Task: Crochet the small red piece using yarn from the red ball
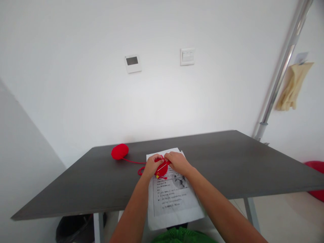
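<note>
A small red crochet piece (pixel 163 171) is pinched between my two hands above a printed sheet. My left hand (pixel 152 164) is closed on its left and upper edge. At the upper right edge, my right hand (pixel 179 162) has its fingers pressed together on the red work. A thin pale stick (pixel 162 167), perhaps a crochet hook, slants across the piece; its ends are hard to make out. Below it hangs a small yellow stitch marker (pixel 157 176). Red yarn (pixel 134 162) runs left from my hands to a red ball of yarn (pixel 119 151), with a loose loop beside my left wrist.
The printed paper (pixel 174 202) lies on the dark grey table (pixel 227 162) and hangs over its front edge. Behind stands a white wall with a switch (pixel 187 56). Gloves (pixel 295 86) hang beside a metal pole at right. A black bin (pixel 73 227) stands below left.
</note>
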Demonstrator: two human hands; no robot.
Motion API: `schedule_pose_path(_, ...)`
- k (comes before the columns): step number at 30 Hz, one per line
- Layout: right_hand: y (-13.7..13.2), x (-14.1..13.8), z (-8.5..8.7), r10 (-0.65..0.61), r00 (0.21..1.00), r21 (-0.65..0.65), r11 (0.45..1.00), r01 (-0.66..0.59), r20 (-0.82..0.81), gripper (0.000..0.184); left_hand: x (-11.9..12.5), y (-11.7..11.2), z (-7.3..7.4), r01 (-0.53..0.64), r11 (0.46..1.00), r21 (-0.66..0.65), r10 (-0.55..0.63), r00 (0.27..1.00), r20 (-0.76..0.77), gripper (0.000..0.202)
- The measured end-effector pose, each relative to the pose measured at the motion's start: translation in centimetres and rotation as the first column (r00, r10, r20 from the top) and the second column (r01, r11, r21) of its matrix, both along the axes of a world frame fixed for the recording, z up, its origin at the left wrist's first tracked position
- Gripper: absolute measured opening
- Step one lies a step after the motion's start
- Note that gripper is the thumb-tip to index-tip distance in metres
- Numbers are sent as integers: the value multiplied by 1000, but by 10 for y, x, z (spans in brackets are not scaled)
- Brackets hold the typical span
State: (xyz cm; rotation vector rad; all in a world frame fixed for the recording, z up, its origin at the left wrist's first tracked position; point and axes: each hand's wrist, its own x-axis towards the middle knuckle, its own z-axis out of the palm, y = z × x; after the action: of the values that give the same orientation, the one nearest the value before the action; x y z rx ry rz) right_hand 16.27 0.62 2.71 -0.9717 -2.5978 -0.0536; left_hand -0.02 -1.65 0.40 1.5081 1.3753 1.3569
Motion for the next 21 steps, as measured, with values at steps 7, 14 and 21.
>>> schedule_pose_path(7,8,0,-9,19,893,-116,990,-80,-451,21,5,-6,6,-5,996,-84,28,960,278,14)
schedule_pose_path(14,7,1,-4,-198,445,-310,931,-193,-873,46,3,-4,3,-40,994,-104,77,919,387,21)
schedule_pose_path(21,4,-1,-3,-254,300,-350,876,-332,-920,57,3,-7,9,-39,989,-145,109,854,509,23)
